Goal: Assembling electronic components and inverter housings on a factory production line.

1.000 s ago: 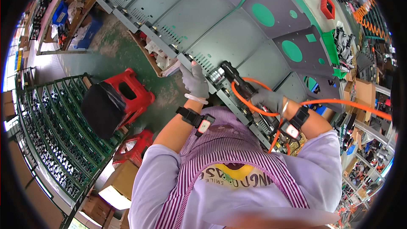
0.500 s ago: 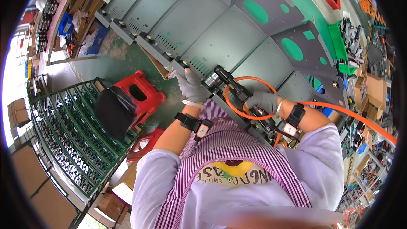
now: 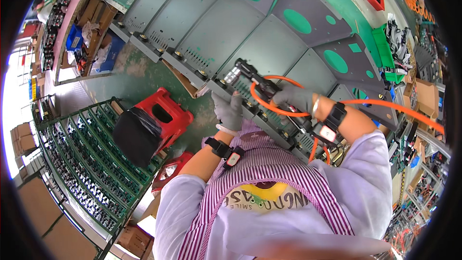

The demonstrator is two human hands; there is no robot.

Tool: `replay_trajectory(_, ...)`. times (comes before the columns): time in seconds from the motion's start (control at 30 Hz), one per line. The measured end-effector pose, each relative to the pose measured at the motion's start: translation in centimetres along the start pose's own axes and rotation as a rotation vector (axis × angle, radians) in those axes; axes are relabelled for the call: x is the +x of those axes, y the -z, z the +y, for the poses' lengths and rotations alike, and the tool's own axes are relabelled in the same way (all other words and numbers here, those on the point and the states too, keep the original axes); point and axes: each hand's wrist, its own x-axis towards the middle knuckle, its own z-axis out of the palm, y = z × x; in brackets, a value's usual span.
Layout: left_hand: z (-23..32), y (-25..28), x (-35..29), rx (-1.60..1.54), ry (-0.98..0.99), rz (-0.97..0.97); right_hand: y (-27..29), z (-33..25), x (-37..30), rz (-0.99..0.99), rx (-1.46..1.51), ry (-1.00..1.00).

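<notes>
My right hand [image 3: 293, 98], in a grey glove, is closed around a black powered hand tool [image 3: 255, 76] with an angled head and a shiny metal end. The tool's head hangs over the slotted strip of a large grey sheet-metal panel [image 3: 211, 26]. An orange hose [image 3: 385, 104] loops around the tool and runs off to the right. At the panel's near edge is my gloved left hand [image 3: 228, 111], its thumb and fingers apart, with no tool in it. Its fingertips lie close to the edge; whether they touch it cannot be told. Several small round fittings sit along that edge.
Upright grey plates with round cut-outs [image 3: 313, 7] rise on the far side. At left stand a red stool [image 3: 175, 115] with a black cover and a green rack [image 3: 91, 159] of small dark parts. A green bin [image 3: 382, 43] and cardboard boxes [image 3: 426, 103] are at right.
The tool's head has moved up and away from my left hand, over the panel. My right hand has risen with it. The panel and stool appear shifted slightly right and lower in view.
</notes>
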Motion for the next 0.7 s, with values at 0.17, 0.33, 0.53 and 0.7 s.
replay_trajectory(0.17,0.2,-0.1,0.6,-0.048,0.052,-0.051,-0.9,-1.2,2.1,-0.047,-0.103,-0.136)
replay_trajectory(0.33,0.6,-0.1,0.6,-0.012,0.081,-0.013,-0.8,-0.7,2.7,-0.053,-0.070,-0.133)
replay_trajectory(0.53,0.9,0.2,0.6,-0.026,0.007,-0.051,-0.7,-0.7,2.7,-0.050,-0.070,-0.124)
replay_trajectory(0.7,0.5,0.0,0.5,-0.073,0.068,-0.067,-1.0,-1.1,2.2,-0.062,-0.082,-0.118)
